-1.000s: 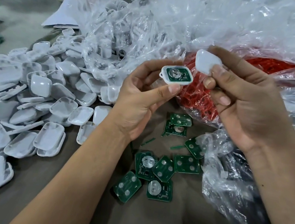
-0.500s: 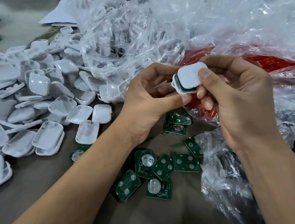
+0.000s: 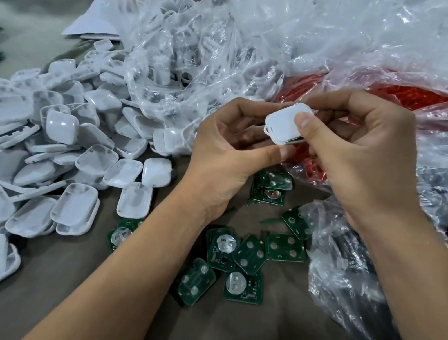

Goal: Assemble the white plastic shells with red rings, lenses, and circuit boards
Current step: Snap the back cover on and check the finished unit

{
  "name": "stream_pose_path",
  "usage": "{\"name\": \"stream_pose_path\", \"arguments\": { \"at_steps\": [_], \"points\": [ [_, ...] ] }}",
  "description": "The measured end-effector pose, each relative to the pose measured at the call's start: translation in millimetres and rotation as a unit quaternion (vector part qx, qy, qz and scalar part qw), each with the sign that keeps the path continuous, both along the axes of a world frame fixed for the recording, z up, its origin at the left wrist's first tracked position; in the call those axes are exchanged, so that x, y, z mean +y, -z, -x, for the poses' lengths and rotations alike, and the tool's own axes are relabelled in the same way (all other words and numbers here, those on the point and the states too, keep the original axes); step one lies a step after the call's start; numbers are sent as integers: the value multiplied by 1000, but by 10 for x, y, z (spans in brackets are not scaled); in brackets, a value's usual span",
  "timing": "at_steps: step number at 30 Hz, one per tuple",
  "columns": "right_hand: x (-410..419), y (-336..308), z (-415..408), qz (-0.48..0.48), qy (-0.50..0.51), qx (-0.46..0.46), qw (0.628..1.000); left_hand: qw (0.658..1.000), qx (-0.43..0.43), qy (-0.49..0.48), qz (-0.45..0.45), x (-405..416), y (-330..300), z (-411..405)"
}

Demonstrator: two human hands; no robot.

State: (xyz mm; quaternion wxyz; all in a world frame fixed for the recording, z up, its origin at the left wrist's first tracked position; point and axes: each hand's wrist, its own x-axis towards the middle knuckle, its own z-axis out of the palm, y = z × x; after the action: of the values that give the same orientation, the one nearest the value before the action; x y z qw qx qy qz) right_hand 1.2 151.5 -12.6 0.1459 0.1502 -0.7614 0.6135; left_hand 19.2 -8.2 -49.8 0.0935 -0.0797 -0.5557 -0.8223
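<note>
Since a half-second back: cover seated lower on white shell (image 3: 286,124), green edge hidden. My left hand (image 3: 228,152) cradles it from below; right hand (image 3: 359,151) pinches, thumb on top. Item: press evenly around rim, above loose circuit boards (image 3: 235,256), until seam looks flush.

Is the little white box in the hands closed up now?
Nearly closed. The white shell has its cover on, but a thin gap shows along its lower right edge. Both the left hand and right hand pinch it.
</note>
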Motion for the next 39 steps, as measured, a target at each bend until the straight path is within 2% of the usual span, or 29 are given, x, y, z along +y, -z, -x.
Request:
{"name": "stream_pose_path", "arguments": {
  "at_steps": [7, 10, 13, 15, 19, 22, 30, 39],
  "points": [
    [-16, 16, -8, 0, 1, -33, 999, 1000, 23, 13, 1, -1, -17, -15],
    [14, -5, 8, 40, -16, -110, 993, 999, 30, 25, 1, -18, -19, -20],
    [65, -47, 25, 100, -78, -203, 971, 999, 28, 32, 20, -38, -45, -32],
    [85, -63, 29, 116, -96, -225, 963, 999, 20, 30, 35, -39, -51, -33],
    [92, -53, 36, 124, -81, -229, 962, 998, -33, 22, 43, -23, -67, -53],
    [97, -43, 41, 127, -78, -227, 962, 997, -66, 37, 0, -27, -103, -87],
    [25, -14, 5, 56, -58, -179, 981, 988, -147, -50, -7, 35, -152, -131],
    [5, 8, 2, 36, -58, -176, 982, 984, -172, -42, -17, 17, -152, -129]
  ]
}}
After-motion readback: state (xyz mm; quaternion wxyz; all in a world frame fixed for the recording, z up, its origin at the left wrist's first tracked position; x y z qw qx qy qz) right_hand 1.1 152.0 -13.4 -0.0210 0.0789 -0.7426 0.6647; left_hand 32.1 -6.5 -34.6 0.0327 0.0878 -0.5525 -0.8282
